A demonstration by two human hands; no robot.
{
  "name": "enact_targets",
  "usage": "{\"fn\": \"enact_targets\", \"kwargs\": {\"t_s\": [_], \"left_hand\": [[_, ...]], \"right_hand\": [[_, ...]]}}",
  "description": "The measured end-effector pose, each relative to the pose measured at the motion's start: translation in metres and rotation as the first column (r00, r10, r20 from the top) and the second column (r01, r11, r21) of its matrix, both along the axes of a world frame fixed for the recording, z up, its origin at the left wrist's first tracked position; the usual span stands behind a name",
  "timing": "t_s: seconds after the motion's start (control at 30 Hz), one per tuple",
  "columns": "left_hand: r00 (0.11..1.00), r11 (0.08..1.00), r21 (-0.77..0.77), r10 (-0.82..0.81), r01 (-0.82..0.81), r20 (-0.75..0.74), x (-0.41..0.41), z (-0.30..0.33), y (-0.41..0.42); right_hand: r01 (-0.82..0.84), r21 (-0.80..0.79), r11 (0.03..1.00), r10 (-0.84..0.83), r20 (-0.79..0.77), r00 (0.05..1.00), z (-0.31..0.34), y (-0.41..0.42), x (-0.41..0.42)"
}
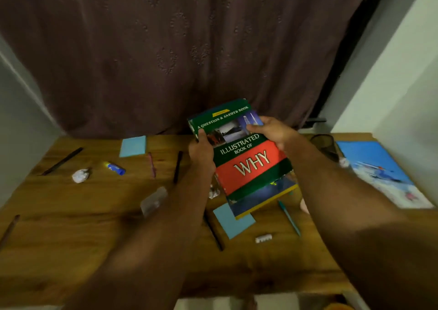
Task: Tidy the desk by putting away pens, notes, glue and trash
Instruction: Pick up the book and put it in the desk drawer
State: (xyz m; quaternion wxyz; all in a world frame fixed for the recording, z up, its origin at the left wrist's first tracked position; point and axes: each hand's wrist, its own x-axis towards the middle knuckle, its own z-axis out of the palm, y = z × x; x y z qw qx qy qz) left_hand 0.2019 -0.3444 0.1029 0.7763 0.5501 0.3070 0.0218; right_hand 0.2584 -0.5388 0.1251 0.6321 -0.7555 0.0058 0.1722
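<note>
a dark curtain hangs behind the wooden counter. both hands hold a green and red book tilted above the counter's middle: the left hand grips its left edge with the thumb on the cover, and the right hand grips the far right corner. a blue picture book lies flat at the right end. one blue note lies far left of the book, another near, partly under it. pens are scattered about: a black one far left, a red one, a teal one near right. a glue stick lies left, beside a crumpled white paper ball.
</note>
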Motion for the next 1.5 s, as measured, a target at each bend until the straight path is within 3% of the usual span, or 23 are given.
{"fn": "enact_targets", "kwargs": {"t_s": [0.17,0.33,0.53,0.7,1.1,1.5], "left_hand": [[0.984,0.987,-0.033,-0.155,0.158,0.083,-0.001,0.018,-0.052],[0.915,0.907,-0.145,-0.375,0.395,0.15,-0.006,0.032,-0.115],[0.71,0.71,-0.059,-0.69,0.702,0.142,-0.032,0.021,-0.197],[0.595,0.597,-0.022,-0.796,0.802,0.111,-0.051,0.015,-0.274],[0.584,0.583,-0.136,-0.811,0.801,-0.039,-0.109,-0.034,-0.457],[0.71,0.717,-0.024,-0.693,0.696,-0.128,-0.06,-0.059,-0.481]], "right_hand": [[0.224,0.009,0.975,-0.224,0.053,0.973,0.018,-0.059,-0.038],[0.421,0.006,0.907,-0.42,0.08,0.904,0.04,-0.124,-0.075],[0.524,-0.096,0.847,-0.51,0.137,0.849,0.061,-0.212,-0.118],[0.571,-0.221,0.791,-0.555,0.136,0.821,0.061,-0.29,-0.146],[0.517,-0.4,0.756,-0.569,-0.013,0.822,0.014,-0.477,-0.2],[0.569,-0.395,0.721,-0.602,0.048,0.797,-0.036,-0.485,-0.14]]}}
